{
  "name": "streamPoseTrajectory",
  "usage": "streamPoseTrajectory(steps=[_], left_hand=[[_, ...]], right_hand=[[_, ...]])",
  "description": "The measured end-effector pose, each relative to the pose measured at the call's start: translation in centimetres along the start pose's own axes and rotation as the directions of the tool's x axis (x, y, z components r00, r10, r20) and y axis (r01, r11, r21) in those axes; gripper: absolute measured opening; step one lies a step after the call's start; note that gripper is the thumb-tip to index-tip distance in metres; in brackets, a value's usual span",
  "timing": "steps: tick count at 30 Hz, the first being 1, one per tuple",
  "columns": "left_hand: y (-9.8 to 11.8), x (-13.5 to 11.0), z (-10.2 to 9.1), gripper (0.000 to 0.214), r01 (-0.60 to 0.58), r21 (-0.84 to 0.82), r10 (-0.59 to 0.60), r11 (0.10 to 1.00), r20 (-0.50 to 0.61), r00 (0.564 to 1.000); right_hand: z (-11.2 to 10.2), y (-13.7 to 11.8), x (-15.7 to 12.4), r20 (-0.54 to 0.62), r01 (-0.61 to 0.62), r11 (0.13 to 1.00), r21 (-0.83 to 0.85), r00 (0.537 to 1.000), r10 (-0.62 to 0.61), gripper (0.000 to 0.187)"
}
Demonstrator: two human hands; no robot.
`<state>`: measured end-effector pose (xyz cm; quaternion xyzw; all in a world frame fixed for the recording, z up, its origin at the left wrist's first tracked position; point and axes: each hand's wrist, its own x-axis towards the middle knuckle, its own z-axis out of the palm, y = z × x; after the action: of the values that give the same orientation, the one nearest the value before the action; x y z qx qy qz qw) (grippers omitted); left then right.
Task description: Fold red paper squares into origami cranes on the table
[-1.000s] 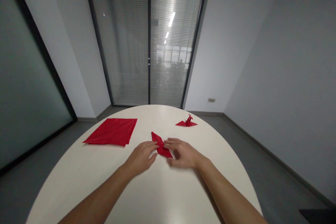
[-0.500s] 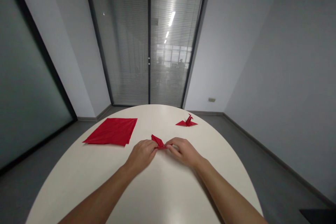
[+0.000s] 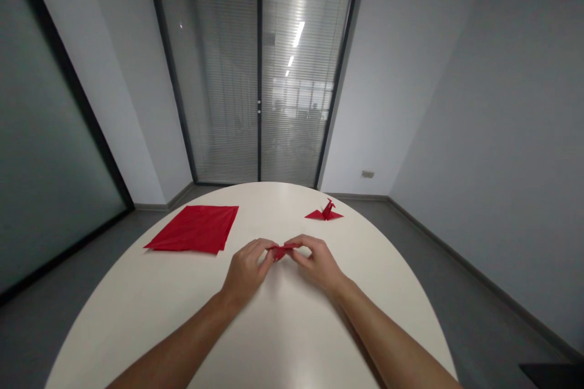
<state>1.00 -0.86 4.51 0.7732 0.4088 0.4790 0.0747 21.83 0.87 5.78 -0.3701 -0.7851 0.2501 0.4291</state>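
A small folded piece of red paper (image 3: 280, 251) is pinched between both my hands near the middle of the table. My left hand (image 3: 247, 264) grips its left end with thumb and fingers, and my right hand (image 3: 316, 260) grips its right end the same way. The fingertips cover much of the paper, so its exact folds are hard to make out. Farther back on the right stands a finished red origami crane (image 3: 326, 213) with its wings spread. To the left lies a stack of red paper sheets (image 3: 194, 229).
All of this is on a round white table (image 3: 269, 197). Beyond its far edge are a glass door with blinds (image 3: 219, 85) and grey walls. A dark flat object (image 3: 552, 375) shows at the lower right corner.
The folded paper has been turned in my hands: the flap that pointed up and left no longer sticks up, and a part now hangs below. Both hands have shifted slightly.
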Motion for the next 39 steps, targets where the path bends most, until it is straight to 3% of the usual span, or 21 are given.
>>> streamPoseTrajectory(steps=[3, 7, 15, 25, 35, 39], left_hand=[[0.5, 0.1, 0.4, 0.016, 0.162, -0.140, -0.171, 0.977, -0.058, 0.984], [0.6, 0.3, 1.1, 0.021, 0.343, -0.388, -0.382, 0.855, -0.024, 0.924], [-0.9, 0.2, 2.3, 0.036, 0.478, -0.505, -0.534, 0.719, 0.039, 0.845], [-1.5, 0.1, 2.3, 0.037, 0.633, -0.495, -0.574, 0.596, 0.289, 0.766], [-2.3, -0.3, 2.3, 0.024, 0.583, -0.366, -0.456, 0.726, 0.378, 0.806], [-2.4, -0.4, 2.3, 0.020, 0.563, -0.255, -0.457, 0.786, 0.374, 0.807]], right_hand=[[0.6, -0.3, 0.2, -0.048, -0.121, 0.968, 0.220, 0.990, 0.135, 0.024], [1.4, 0.0, 0.4, -0.045, -0.251, 0.861, 0.442, 0.953, 0.301, 0.039], [1.5, 1.7, 0.6, 0.164, -0.473, 0.705, 0.529, 0.872, 0.461, 0.057], [0.5, 2.0, 0.4, 0.276, -0.623, 0.724, 0.297, 0.782, 0.559, 0.034], [1.0, 3.7, 0.1, 0.286, -0.634, 0.732, 0.250, 0.771, 0.569, 0.022], [0.6, 3.7, 0.0, 0.279, -0.577, 0.801, 0.161, 0.805, 0.524, 0.022]])
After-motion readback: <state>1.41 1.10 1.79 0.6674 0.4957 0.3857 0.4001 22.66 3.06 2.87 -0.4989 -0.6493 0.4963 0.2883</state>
